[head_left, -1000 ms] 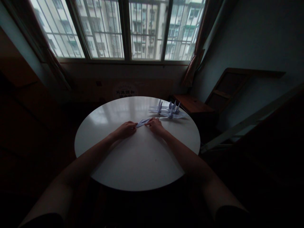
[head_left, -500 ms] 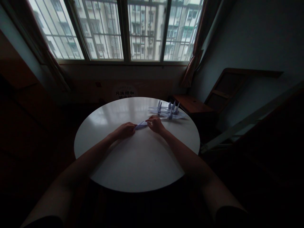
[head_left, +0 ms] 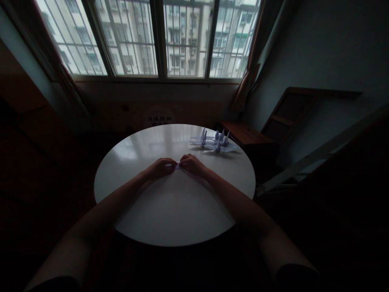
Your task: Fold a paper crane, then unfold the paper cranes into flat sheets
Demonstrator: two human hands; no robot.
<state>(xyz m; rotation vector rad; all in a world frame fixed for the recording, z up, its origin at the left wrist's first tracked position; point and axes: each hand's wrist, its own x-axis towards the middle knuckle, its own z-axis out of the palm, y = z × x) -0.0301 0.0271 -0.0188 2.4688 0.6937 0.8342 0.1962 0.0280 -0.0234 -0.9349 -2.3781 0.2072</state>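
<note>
Close together over the middle of the white round table [head_left: 173, 215], my two hands meet at a piece of folded paper [head_left: 178, 166]. My left hand [head_left: 162, 168] is closed on its left side, with a pale bit of it showing among the fingers. My right hand [head_left: 192, 164] pinches the other side, fingertips almost touching those of the left. Most of the folded paper is hidden by the fingers. Several folded paper cranes [head_left: 217, 142] stand beyond my right hand, wings spread and necks pointing up.
A low wooden stand [head_left: 247, 134] is behind the table's right edge, near a dark wooden frame [head_left: 285, 115] by the wall. A barred window [head_left: 185, 44] lies ahead, with a curtain [head_left: 243, 91] at its right. The room is dim.
My right hand has moved left and slightly nearer to me, up against my left hand. The folded paper, plainly visible between them before, is now mostly covered by fingers.
</note>
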